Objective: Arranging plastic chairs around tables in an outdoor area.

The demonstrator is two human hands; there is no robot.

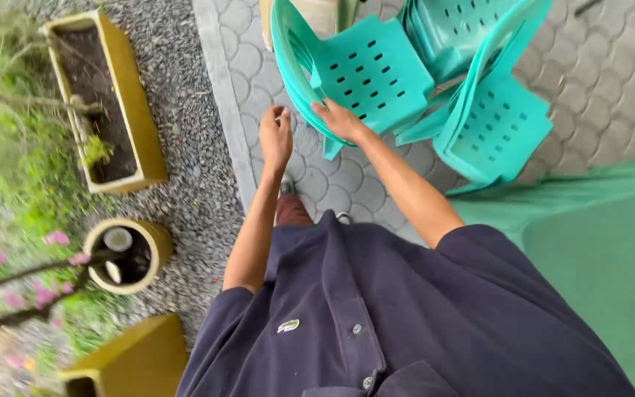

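Below, two bare hands are seen stretched out over grey paving stones (347, 180). The right hand (341, 121) is laid on the curved edge of a stack of turquoise plastic chairs (369, 73), its fingers (323, 110) wrapped over that edge and closed on it. The left hand (275, 136) is held just beside the same edge, its fingers (282, 115) loosely curled and holding nothing; whether the plastic is touched cannot be told. A second tilted stack of chairs (497, 125) is found to the right of the right hand. Well to the left of the left hand, over gravel (185, 110), a long yellow planter (137, 110) and a round pot (156, 246) are placed.
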